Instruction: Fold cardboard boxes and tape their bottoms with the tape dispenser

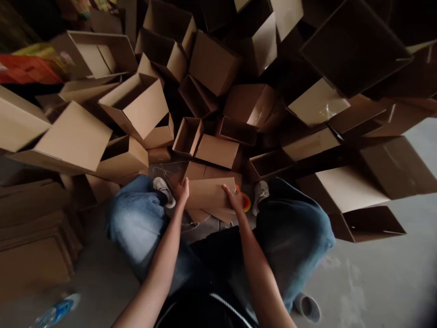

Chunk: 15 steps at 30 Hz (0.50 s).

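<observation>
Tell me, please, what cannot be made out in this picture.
Head view, all items:
- The orange round thing is mostly covered by the right hand; its kind is unclear.
- The cardboard piece is gripped by the left hand and the right hand; its underside is hidden.
- The bottle, bottom left, is blurred, label unreadable.
- The boxes at the top are too dark to see inside.

Open boxes (136, 105) lie heaped near a flattened cardboard stack (30, 237) and bottle (56, 312).
</observation>
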Tool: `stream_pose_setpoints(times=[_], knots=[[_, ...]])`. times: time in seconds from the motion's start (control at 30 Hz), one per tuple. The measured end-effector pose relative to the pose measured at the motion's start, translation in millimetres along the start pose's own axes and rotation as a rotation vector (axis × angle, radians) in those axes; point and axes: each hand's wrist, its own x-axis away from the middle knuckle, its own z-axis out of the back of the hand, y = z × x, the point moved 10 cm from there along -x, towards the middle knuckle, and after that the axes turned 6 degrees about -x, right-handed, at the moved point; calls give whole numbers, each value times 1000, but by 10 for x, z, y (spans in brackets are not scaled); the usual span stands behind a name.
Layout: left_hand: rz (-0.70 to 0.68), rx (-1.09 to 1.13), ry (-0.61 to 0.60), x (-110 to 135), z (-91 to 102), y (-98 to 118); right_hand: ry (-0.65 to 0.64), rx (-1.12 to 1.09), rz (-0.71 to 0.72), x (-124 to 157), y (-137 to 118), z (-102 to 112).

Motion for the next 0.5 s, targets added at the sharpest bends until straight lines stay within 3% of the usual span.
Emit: stream_pose_setpoints(times=[0.2, 0.37, 0.5], knots=[[21, -25, -70, -87, -64, 18, 15, 64, -49, -5, 39, 53], [24, 1, -48, 11, -24, 50, 22, 94, -66, -19, 49, 85], [-48, 84, -36, 124, 40, 197, 29, 39, -46, -8, 46, 156]])
